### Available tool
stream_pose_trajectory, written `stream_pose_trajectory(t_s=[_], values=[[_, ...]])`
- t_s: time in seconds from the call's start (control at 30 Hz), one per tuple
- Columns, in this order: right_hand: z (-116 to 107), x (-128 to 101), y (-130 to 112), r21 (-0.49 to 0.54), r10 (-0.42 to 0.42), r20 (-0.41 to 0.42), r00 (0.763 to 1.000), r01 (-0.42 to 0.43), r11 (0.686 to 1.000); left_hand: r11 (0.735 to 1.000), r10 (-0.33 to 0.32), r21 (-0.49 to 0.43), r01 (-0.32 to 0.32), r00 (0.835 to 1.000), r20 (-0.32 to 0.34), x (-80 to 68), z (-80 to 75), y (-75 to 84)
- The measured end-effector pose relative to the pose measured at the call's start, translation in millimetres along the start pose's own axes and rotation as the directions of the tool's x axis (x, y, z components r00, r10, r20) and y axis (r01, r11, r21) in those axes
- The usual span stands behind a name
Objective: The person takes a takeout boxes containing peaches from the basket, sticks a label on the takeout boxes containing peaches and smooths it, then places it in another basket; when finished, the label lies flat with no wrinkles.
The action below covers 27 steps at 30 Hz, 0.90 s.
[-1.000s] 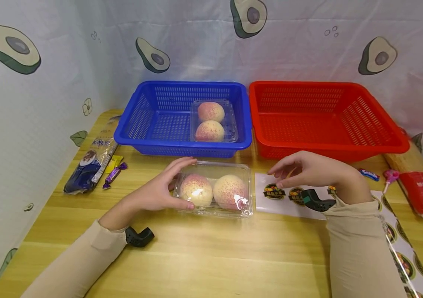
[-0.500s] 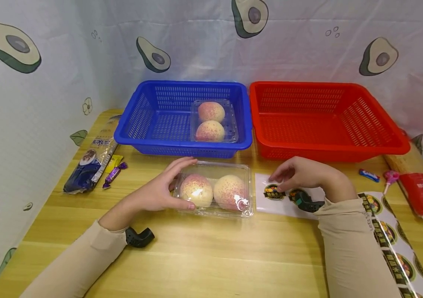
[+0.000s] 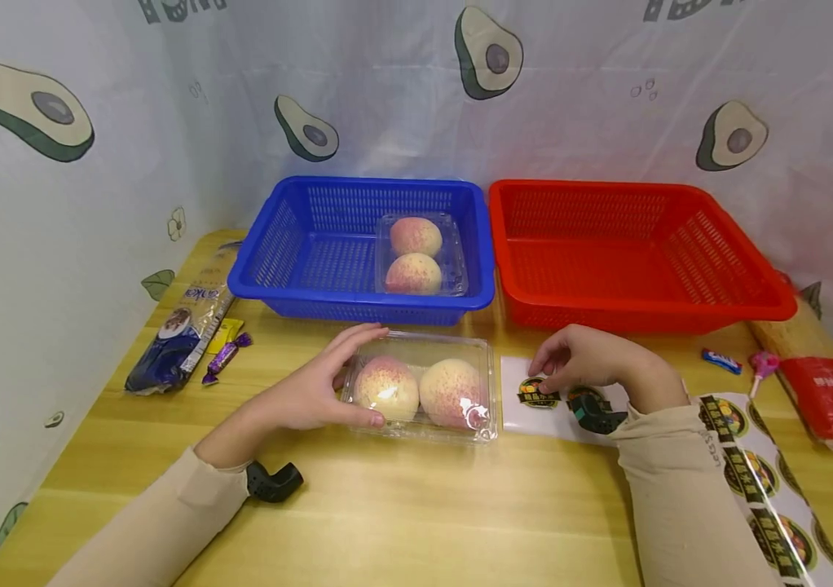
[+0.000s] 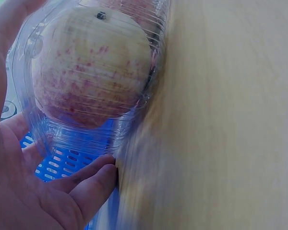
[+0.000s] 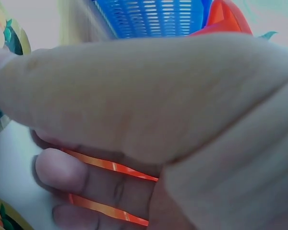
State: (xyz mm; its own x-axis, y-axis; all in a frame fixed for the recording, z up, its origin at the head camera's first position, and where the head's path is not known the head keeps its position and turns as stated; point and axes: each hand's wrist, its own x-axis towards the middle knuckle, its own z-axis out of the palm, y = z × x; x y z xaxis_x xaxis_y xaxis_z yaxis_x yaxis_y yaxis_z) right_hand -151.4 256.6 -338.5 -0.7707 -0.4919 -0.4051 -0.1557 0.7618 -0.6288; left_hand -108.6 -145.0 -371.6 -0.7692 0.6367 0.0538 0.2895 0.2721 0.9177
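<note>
My left hand point(image 3: 314, 381) holds the left end of a clear plastic clamshell box point(image 3: 453, 346), thumb along its near side and fingers at its far side. Two pink-speckled peaches point(image 3: 387, 391) lie in the closed box, and one peach point(image 4: 93, 67) shows close up in the left wrist view. On a white sticker sheet point(image 3: 515, 420) to the right, my right hand point(image 3: 596, 363) has its thumb and fingertips at a round fruit sticker point(image 3: 534, 397). In the right wrist view the thumb point(image 5: 86, 96) hides the index fingertip, while other fingers point(image 5: 62, 170) rest on the sheet.
Behind stand a blue basket point(image 3: 284, 306), with another peach box point(image 3: 416, 253) inside, and a red basket point(image 3: 644, 318). Snack packet point(image 3: 178, 334) and wrapped candies point(image 3: 226, 357) lie left. A sticker strip point(image 3: 757, 473), lollipop point(image 3: 764, 363) and red bag point(image 3: 830, 387) lie right.
My right hand has come down and slightly left onto the sticker, its thumb and fingers closer together. The left hand stays on the box. The head view has tilted up a little.
</note>
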Motion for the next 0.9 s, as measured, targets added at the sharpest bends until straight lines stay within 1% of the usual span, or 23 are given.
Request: stream_pose_trajectory(t_s=[0.27, 0.53, 0.67, 0.8, 0.9], values=[[6.0, 0.9, -0.8, 0.015, 0.003, 0.009, 1.0, -0.003, 1.0, 1.0, 0.001, 0.0, -0.001, 1.0, -0.008, -4.7, 2.7, -1.0], [8.8, -6.0, 1.7, 0.036, 0.029, -0.001, 1.0, -0.029, 0.999, 1.0, 0.02, 0.016, -0.02, 1.0, 0.003, 0.7, 5.0, -4.1], [9.5, -6.9, 4.2, 0.029, -0.006, -0.006, 1.0, 0.006, 1.0, 0.999, 0.022, 0.027, -0.022, 1.0, 0.013, 0.7, 5.8, -4.6], [8.9, -4.6, 3.3, 0.026, -0.039, -0.005, 0.999, 0.039, 0.999, 0.999, 0.023, 0.022, -0.023, 1.0, 0.008, -1.5, 5.0, -5.0], [6.2, -3.3, 0.4, 0.01, -0.039, -0.011, 0.999, 0.039, 0.999, 1.0, 0.027, 0.015, -0.027, 1.0, -0.001, -1.7, 3.3, -4.4]])
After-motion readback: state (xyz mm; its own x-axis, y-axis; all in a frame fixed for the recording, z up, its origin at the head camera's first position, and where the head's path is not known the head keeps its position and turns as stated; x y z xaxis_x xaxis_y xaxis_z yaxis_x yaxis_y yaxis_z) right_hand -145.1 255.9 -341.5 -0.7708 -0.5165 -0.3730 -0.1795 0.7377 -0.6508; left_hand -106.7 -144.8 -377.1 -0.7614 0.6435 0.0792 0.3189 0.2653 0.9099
